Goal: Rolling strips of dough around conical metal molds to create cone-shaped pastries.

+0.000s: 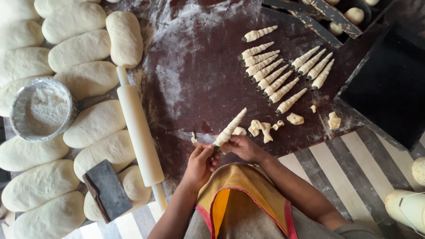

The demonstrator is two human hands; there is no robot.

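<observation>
Step in hand, as judged from the view: dough strip wound onto a cone mould, finishing at the wide end.

Procedure notes:
- Keep the dough-wrapped cone (229, 129) tilted, tip up and away from the body, as it sits now. Turn w/ one hand, feed w/ the other; don't squeeze, or the spiral laps flatten.
- Overlap each turn slightly, even tension. Uneven pull probably gives gaps like none seen on the finished cones (265, 73) laid in rows further back on the work table (199, 84).
- Pinch off surplus at the base; scraps go w/ the dough scraps (261, 128) just beyond the hands.

Position rel. to fingers:
- Left hand (201, 161): fingers curled together, tips pinching the cone's wide lower end from the left side.
- Right hand (243, 148): fingers folded close, touching the same base end from the right, slightly under it. Exact pinch point hidden by the knuckles; can't tell if it grips dough or the mould.
- Cone's narrow tip projects well clear of both hands, over the floured dark surface.

Surroundings: rolling pin (139, 132) lies to the left, near the left forearm, not touched. Dough loaves (88, 79) and flour bowl (43, 109) further left. Bench scraper (106, 190) rests on a loaf.
</observation>
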